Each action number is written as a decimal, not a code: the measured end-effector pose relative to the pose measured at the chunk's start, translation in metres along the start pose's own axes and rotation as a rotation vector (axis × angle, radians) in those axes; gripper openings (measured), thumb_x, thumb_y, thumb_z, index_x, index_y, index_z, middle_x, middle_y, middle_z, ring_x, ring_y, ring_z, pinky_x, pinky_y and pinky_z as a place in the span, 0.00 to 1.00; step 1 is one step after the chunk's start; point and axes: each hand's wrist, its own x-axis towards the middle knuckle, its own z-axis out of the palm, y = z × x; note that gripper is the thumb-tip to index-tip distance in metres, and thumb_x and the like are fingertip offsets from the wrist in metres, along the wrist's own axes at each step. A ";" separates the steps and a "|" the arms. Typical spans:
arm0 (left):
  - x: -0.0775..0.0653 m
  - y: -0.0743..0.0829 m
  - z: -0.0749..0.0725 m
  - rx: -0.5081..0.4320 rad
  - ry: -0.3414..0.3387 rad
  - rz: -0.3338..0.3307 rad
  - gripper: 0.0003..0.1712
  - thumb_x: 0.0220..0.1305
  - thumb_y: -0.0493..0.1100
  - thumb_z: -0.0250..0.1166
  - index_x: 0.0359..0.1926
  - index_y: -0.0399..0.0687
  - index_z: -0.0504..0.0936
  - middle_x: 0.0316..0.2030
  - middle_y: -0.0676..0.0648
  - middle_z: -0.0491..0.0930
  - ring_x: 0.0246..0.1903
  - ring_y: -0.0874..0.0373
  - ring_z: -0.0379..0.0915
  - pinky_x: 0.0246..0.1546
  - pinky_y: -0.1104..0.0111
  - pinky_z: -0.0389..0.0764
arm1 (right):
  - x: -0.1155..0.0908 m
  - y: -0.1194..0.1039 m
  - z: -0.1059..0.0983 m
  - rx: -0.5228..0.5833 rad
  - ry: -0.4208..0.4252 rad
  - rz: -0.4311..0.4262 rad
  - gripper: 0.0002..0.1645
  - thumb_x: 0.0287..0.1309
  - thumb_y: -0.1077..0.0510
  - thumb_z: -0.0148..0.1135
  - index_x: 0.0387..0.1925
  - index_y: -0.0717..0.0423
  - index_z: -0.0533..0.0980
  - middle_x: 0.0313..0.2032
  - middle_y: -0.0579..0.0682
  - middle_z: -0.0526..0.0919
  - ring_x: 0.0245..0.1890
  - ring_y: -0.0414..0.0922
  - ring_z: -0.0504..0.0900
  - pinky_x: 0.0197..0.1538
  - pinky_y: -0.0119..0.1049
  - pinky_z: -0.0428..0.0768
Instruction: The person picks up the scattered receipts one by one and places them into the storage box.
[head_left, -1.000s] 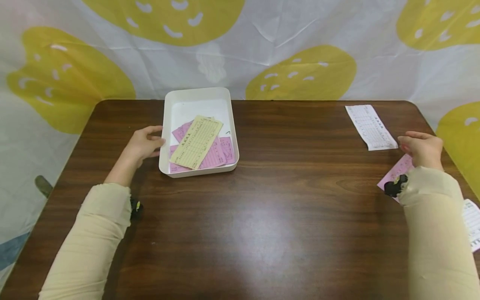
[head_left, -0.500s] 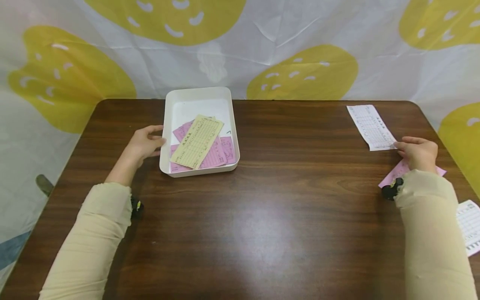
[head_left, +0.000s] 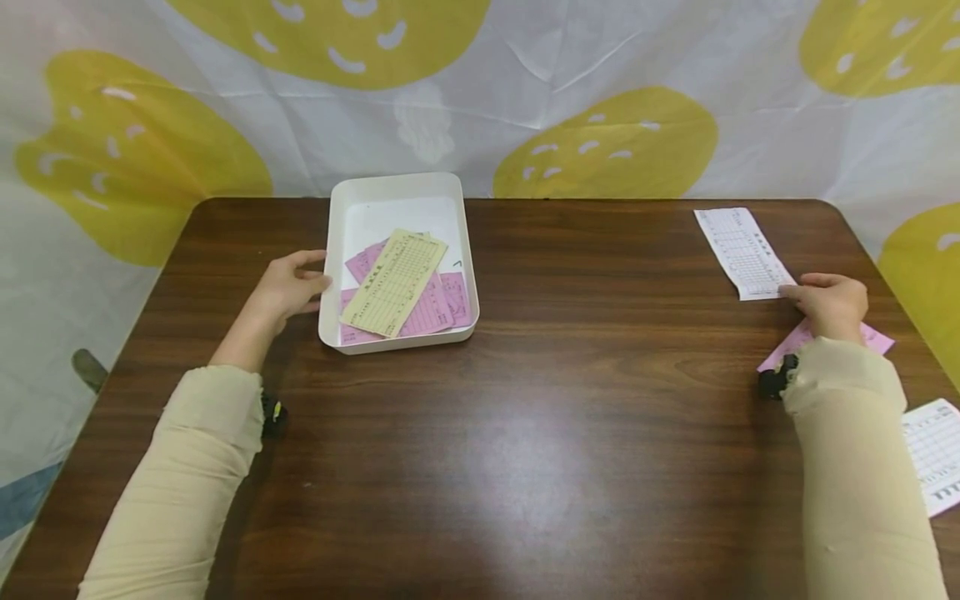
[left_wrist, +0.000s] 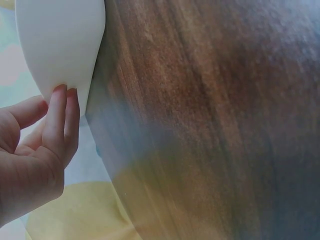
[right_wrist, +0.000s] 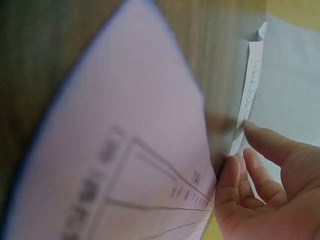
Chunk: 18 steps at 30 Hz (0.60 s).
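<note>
In sight are two hands. Beside the left hand is one white tray, holding one yellow slip and at least three pink slips, partly covered. By the right hand: one white slip at its fingertips, another white slip behind, one pink slip below.

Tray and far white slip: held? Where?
Tray: left hand touches its left wall, no grip visible. Far white slip: right hand at its near-right corner; cannot tell if pinched.
</note>
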 end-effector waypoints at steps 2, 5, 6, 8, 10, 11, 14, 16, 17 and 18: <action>0.000 0.000 0.000 0.002 0.002 0.001 0.32 0.72 0.36 0.47 0.74 0.39 0.49 0.65 0.25 0.61 0.63 0.38 0.63 0.63 0.51 0.73 | 0.000 0.001 0.001 -0.140 0.019 -0.023 0.03 0.55 0.53 0.63 0.31 0.42 0.75 0.33 0.41 0.75 0.32 0.29 0.64 0.35 0.16 0.65; 0.000 0.000 0.000 0.004 0.002 -0.001 0.32 0.72 0.36 0.47 0.74 0.39 0.49 0.65 0.25 0.61 0.63 0.38 0.63 0.63 0.51 0.73 | 0.000 0.001 0.001 -0.241 0.027 -0.050 0.13 0.56 0.51 0.62 0.42 0.50 0.75 0.35 0.41 0.71 0.35 0.30 0.61 0.37 0.18 0.61; 0.000 0.000 0.000 0.004 0.002 -0.001 0.32 0.72 0.36 0.47 0.74 0.39 0.49 0.65 0.26 0.61 0.63 0.39 0.63 0.63 0.51 0.73 | 0.001 0.000 0.001 -0.245 0.022 -0.054 0.13 0.56 0.51 0.62 0.42 0.51 0.75 0.31 0.39 0.73 0.33 0.29 0.62 0.36 0.17 0.62; -0.001 0.000 0.000 0.002 0.000 -0.002 0.32 0.72 0.36 0.47 0.74 0.39 0.49 0.65 0.26 0.61 0.63 0.39 0.63 0.63 0.51 0.73 | 0.001 0.000 0.000 -0.251 0.006 -0.062 0.18 0.56 0.52 0.62 0.46 0.56 0.76 0.21 0.27 0.71 0.28 0.26 0.65 0.32 0.17 0.64; -0.001 0.000 0.000 0.000 0.001 -0.001 0.32 0.72 0.36 0.47 0.74 0.39 0.49 0.65 0.26 0.61 0.63 0.39 0.63 0.63 0.51 0.73 | 0.000 0.000 -0.001 -0.262 -0.015 -0.068 0.25 0.57 0.52 0.62 0.52 0.63 0.74 0.13 0.20 0.67 0.21 0.23 0.64 0.28 0.18 0.66; -0.001 0.000 0.000 0.001 0.001 0.000 0.32 0.72 0.36 0.47 0.74 0.39 0.49 0.65 0.26 0.61 0.63 0.39 0.63 0.63 0.51 0.73 | 0.000 0.000 -0.001 -0.270 -0.027 -0.070 0.28 0.58 0.52 0.61 0.55 0.65 0.73 0.09 0.19 0.67 0.19 0.22 0.64 0.26 0.18 0.67; 0.000 0.000 0.000 0.002 0.002 0.002 0.32 0.72 0.36 0.47 0.74 0.39 0.49 0.65 0.26 0.61 0.63 0.39 0.63 0.63 0.51 0.73 | -0.001 -0.001 -0.004 -0.275 -0.055 -0.062 0.23 0.58 0.51 0.62 0.51 0.60 0.76 0.06 0.19 0.64 0.18 0.22 0.63 0.25 0.19 0.68; 0.000 0.000 0.000 0.001 0.002 0.003 0.32 0.72 0.36 0.47 0.74 0.39 0.49 0.65 0.26 0.61 0.63 0.39 0.63 0.63 0.51 0.73 | -0.001 0.000 -0.006 -0.259 -0.075 -0.050 0.07 0.57 0.50 0.63 0.36 0.45 0.83 0.06 0.18 0.65 0.19 0.22 0.63 0.25 0.19 0.67; 0.000 0.000 0.000 0.003 0.001 0.004 0.32 0.72 0.36 0.47 0.74 0.39 0.49 0.65 0.25 0.61 0.63 0.38 0.63 0.63 0.51 0.73 | 0.000 0.000 -0.007 -0.239 -0.088 -0.042 0.06 0.57 0.51 0.63 0.26 0.37 0.82 0.07 0.18 0.65 0.19 0.23 0.63 0.25 0.20 0.68; 0.000 0.000 0.000 0.001 0.000 0.004 0.32 0.72 0.36 0.47 0.74 0.39 0.49 0.65 0.25 0.61 0.63 0.38 0.63 0.63 0.51 0.73 | 0.000 0.000 -0.007 -0.212 -0.098 -0.033 0.15 0.57 0.51 0.63 0.16 0.31 0.78 0.07 0.19 0.66 0.19 0.23 0.64 0.24 0.20 0.69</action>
